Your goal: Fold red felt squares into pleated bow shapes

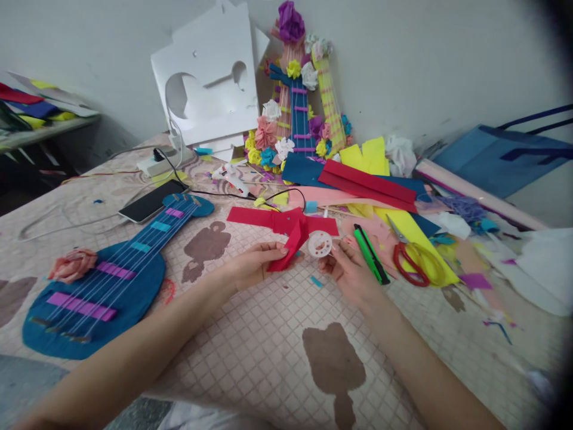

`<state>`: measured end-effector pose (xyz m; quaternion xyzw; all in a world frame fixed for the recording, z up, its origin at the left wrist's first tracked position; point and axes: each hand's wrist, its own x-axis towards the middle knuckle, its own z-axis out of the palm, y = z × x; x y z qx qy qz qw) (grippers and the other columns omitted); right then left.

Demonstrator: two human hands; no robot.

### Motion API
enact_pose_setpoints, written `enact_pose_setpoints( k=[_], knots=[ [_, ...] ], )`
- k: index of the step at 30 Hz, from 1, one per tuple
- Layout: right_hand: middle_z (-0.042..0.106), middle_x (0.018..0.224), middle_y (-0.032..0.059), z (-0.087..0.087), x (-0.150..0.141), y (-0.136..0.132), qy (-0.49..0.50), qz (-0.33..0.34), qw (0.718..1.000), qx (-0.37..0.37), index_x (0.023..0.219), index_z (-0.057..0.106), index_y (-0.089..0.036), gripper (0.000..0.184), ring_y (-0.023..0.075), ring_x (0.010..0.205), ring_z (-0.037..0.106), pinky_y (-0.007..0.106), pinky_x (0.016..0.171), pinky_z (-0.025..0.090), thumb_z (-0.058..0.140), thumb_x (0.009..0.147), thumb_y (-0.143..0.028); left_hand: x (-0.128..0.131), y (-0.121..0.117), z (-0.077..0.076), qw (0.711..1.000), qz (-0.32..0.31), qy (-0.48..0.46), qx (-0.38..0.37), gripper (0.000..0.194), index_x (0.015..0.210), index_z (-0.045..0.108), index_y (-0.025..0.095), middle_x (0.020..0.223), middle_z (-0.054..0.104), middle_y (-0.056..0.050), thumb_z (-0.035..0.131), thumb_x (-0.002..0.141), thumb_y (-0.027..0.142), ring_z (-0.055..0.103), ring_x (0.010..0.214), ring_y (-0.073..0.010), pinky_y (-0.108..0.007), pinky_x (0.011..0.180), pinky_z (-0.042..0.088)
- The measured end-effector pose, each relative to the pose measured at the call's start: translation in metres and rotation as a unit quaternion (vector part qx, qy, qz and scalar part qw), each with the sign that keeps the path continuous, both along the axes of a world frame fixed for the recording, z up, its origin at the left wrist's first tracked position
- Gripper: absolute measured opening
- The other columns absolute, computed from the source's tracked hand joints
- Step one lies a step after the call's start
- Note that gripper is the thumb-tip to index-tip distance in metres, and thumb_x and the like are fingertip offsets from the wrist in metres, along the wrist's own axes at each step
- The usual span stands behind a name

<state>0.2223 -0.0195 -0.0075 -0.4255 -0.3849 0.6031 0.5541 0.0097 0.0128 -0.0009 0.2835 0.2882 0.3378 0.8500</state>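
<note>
My left hand [256, 263] pinches a folded piece of red paper [295, 236] between thumb and fingers. Between the fingertips of my right hand [351, 270] is a small white round disc with holes [320, 244], just right of the red piece. Behind both, a flat red strip [248, 218] lies on the patterned cloth. A green utility knife [370, 254] rests right beside my right hand, and red-and-yellow scissors [416, 263] lie farther right. To the left is a blue paper guitar [138, 263] with white strings, purple and light-blue bars and a pink paper rose [73, 266].
A white glue gun [233, 179], a phone [154, 200] and a power strip [156, 160] with cables lie toward the back. Decorated paper guitars [299, 113] and a white foam sheet [210, 77] lean on the wall. Colored paper sheets [367, 185] and scraps cover the right side.
</note>
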Motion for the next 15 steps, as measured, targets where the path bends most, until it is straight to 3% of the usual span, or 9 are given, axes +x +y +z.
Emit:
enact_pose_setpoints(
  k=[4, 7, 11, 15],
  knots=[
    [0.061, 0.066, -0.0036, 0.0025, 0.0003, 0.0009, 0.011, -0.028, 0.999, -0.010, 0.080, 0.060, -0.024, 0.020, 0.0104, 0.060, 0.055, 0.023, 0.054, 0.044, 0.072, 0.074, -0.039, -0.0056, 0.0054, 0.0038, 0.999, 0.016, 0.050, 0.016, 0.011, 0.076, 0.063, 0.010, 0.082, 0.069, -0.006, 0.073, 0.073, 0.013, 0.067, 0.085, -0.0167, -0.025, 0.079, 0.048],
    [0.060, 0.066, -0.0029, 0.0030, -0.0008, -0.0007, -0.003, -0.012, 1.000, -0.008, 0.080, 0.060, -0.022, 0.021, 0.0100, 0.059, 0.055, 0.023, 0.055, 0.044, 0.070, 0.076, -0.041, -0.0091, 0.0074, 0.0070, 0.996, 0.027, 0.075, 0.048, 0.010, 0.078, 0.064, 0.011, 0.080, 0.067, -0.004, 0.073, 0.074, 0.015, 0.065, 0.077, -0.0118, -0.020, 0.069, 0.046],
    [0.060, 0.064, -0.0020, -0.0008, -0.0032, -0.0038, -0.109, 0.052, 0.993, 0.003, 0.080, 0.060, -0.020, 0.026, 0.0102, 0.057, 0.054, 0.024, 0.056, 0.045, 0.064, 0.079, -0.045, -0.0095, 0.0050, 0.0078, 0.997, -0.013, 0.045, 0.066, 0.013, 0.079, 0.065, 0.012, 0.071, 0.063, 0.000, 0.074, 0.075, 0.021, 0.056, 0.061, -0.0059, -0.019, 0.063, 0.043],
    [0.059, 0.065, -0.0012, 0.0003, -0.0023, -0.0052, -0.237, 0.081, 0.966, 0.057, 0.086, 0.061, -0.020, 0.027, 0.0114, 0.058, 0.055, 0.026, 0.057, 0.046, 0.057, 0.084, -0.046, -0.0081, 0.0029, 0.0065, 0.996, -0.047, 0.027, 0.068, 0.013, 0.078, 0.066, 0.013, 0.076, 0.066, -0.001, 0.076, 0.072, 0.021, 0.058, 0.066, -0.0072, -0.019, 0.067, 0.044]
  ],
)
